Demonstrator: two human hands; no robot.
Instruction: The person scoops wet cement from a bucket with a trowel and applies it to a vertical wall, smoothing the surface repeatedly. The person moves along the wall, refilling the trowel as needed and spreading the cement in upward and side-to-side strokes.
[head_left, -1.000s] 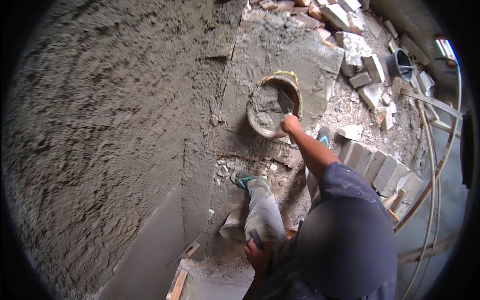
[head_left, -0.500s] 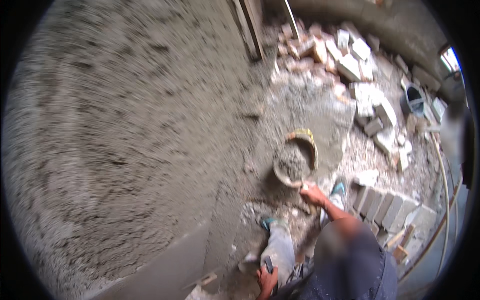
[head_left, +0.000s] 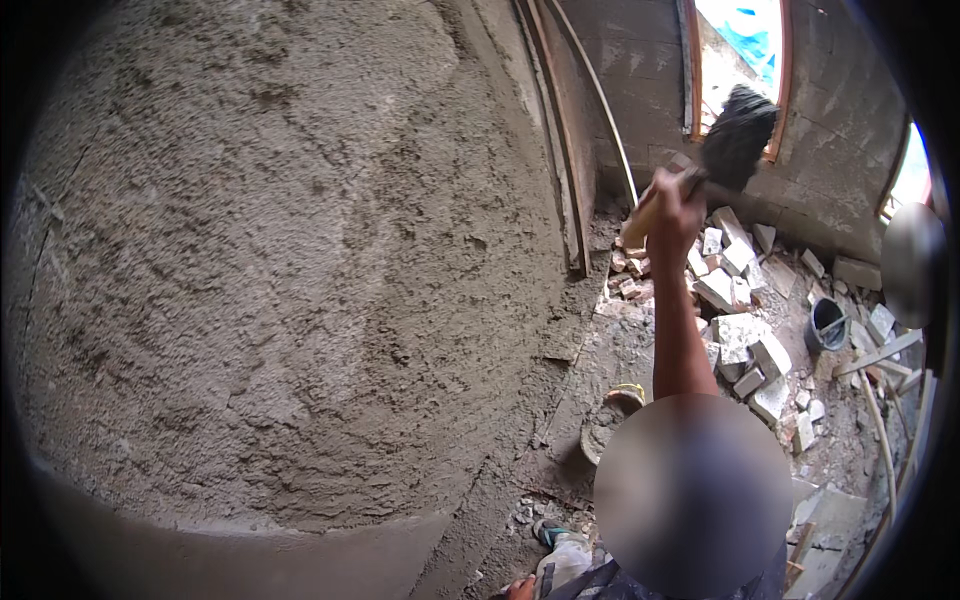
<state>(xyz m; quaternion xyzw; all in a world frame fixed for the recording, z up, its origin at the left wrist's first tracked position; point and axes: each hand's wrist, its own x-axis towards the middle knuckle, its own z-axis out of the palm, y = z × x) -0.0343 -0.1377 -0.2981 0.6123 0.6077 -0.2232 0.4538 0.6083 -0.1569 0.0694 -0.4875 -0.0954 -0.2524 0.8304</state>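
Observation:
My right hand (head_left: 676, 215) is raised high, its fingers closed round the pale handle of a trowel (head_left: 738, 140). The blade looks dark, seen against the bright window, and its edges are ragged, perhaps with mortar on it. At the bottom edge shows part of my left hand (head_left: 522, 588), its fingers curled beside a dark strip; most of it is cut off. To the left stands a wall (head_left: 300, 270) coated in rough wet mortar. Low down by my feet sits a bucket (head_left: 600, 432) with grey mortar and a yellow edge, partly hidden by a blurred patch.
Broken blocks and bricks (head_left: 735, 340) lie heaped on the floor to the right. A dark bucket (head_left: 827, 325) stands beyond them, near planks (head_left: 880, 352) and a hose (head_left: 878, 430). Upright boards (head_left: 555, 130) border the mortared wall. A window opening (head_left: 740, 40) is at the back.
My right hand has risen from the mortar bucket's rim to high in front of the window, with the trowel now plainly visible. My view has tilted up; my left hand is nearly out of it.

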